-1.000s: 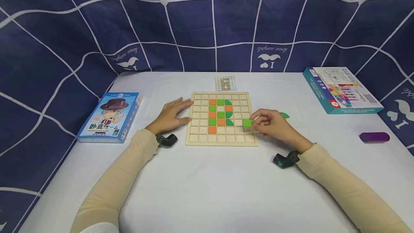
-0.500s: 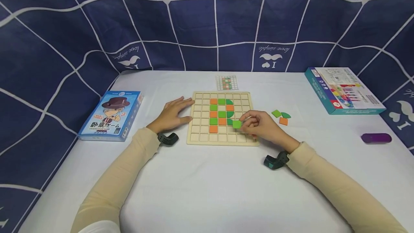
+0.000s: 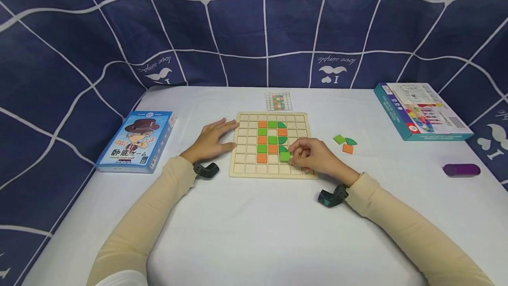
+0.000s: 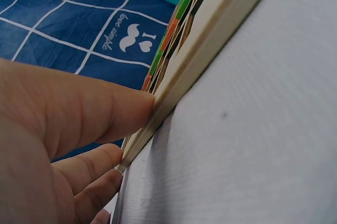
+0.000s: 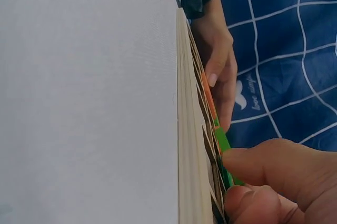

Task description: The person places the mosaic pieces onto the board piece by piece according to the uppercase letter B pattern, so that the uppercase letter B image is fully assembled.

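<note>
A wooden grid board point(image 3: 244, 170) lies on the white table, with orange and green square tiles and dark green rounded tiles set in its middle columns. My right hand point(image 3: 316, 156) pinches a light green square tile point(image 3: 285, 157) by its right side, over the board just below the lowest dark green tile. In the right wrist view, the thumb and a finger hold this green tile point(image 5: 223, 141) close to the board's surface. My left hand point(image 3: 210, 141) touches the board's left edge with outstretched fingers; the left wrist view has its thumb point(image 4: 124, 111) against the board's side point(image 4: 195, 58).
Right of the board lie a loose green square point(image 3: 339, 139), a dark green rounded tile point(image 3: 351, 141) and an orange square point(image 3: 348, 149). A pattern card point(image 3: 278, 101) lies behind it. A blue game box point(image 3: 135, 142), a teal-sided box point(image 3: 422, 111) and a purple object point(image 3: 461, 170) lie farther out.
My right hand has carried the green tile leftward and slightly nearer over the board, uncovering the loose tiles at right. My left hand has stayed at the board's edge.
</note>
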Available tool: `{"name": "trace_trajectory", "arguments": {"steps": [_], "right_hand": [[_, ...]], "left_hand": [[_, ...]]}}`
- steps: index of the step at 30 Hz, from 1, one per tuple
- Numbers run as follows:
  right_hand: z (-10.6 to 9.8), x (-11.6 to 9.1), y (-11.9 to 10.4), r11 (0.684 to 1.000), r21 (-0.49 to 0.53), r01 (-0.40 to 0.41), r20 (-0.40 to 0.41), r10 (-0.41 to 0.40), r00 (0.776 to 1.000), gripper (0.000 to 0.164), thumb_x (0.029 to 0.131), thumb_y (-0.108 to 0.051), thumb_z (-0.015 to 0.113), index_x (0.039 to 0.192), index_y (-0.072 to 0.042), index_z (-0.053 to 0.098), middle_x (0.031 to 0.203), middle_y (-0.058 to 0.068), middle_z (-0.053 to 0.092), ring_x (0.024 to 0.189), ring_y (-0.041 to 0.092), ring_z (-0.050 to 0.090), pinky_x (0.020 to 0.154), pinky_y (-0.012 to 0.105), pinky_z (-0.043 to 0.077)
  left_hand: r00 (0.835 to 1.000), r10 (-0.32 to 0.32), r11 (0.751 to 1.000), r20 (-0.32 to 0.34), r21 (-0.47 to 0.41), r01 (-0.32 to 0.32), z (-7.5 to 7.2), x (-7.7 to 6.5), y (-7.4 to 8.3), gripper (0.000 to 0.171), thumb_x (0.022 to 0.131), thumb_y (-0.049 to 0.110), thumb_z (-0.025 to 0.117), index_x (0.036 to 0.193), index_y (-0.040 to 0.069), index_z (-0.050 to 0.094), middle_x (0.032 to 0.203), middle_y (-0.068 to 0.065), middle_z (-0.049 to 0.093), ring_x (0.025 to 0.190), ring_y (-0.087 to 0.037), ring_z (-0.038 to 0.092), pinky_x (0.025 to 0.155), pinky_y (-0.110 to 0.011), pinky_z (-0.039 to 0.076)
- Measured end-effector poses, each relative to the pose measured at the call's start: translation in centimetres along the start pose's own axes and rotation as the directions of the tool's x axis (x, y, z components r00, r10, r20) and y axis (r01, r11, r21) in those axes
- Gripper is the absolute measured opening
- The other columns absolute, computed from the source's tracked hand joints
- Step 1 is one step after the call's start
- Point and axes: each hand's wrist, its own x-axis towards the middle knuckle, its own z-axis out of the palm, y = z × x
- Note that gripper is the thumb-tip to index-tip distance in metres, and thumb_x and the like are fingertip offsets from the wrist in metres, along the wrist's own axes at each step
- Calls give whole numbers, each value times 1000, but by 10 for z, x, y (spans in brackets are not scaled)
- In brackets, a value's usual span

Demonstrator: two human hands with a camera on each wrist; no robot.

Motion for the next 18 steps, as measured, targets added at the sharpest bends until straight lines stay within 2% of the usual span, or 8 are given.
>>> {"name": "trace_trajectory", "arguments": {"steps": [8, 15, 18], "right_hand": [[2, 1, 1, 997, -74, 9, 1, -9, 1000, 21, 83, -8, 79, 101, -4, 69, 73, 5, 61, 45, 14, 53, 41, 22, 43], [1, 2, 2, 998, -69, 9, 13, -8, 1000, 24, 83, -9, 80, 103, -3, 70, 74, 6, 61, 47, 14, 54, 43, 24, 45], [-2, 1, 2, 999, -34, -2, 25, 3, 1000, 26, 83, -10, 81, 105, -2, 70, 76, 8, 61, 48, 14, 54, 44, 25, 47]], "left_hand": [[1000, -1, 1000, -2, 2, 1, 1, 0, -2, 70, 91, 35, 67, 153, 16, 41, 161, -2, 32, 152, -27, 14, 120, -50, 8], [1000, -1, 1000, -5, 0, 1, 0, 0, -1, 70, 91, 35, 67, 153, 16, 41, 161, -3, 33, 152, -28, 15, 120, -50, 8], [1000, 1, 1000, -3, 1, -1, 0, 0, -1, 70, 91, 35, 67, 153, 16, 41, 161, -3, 33, 152, -27, 15, 120, -50, 8]]}}
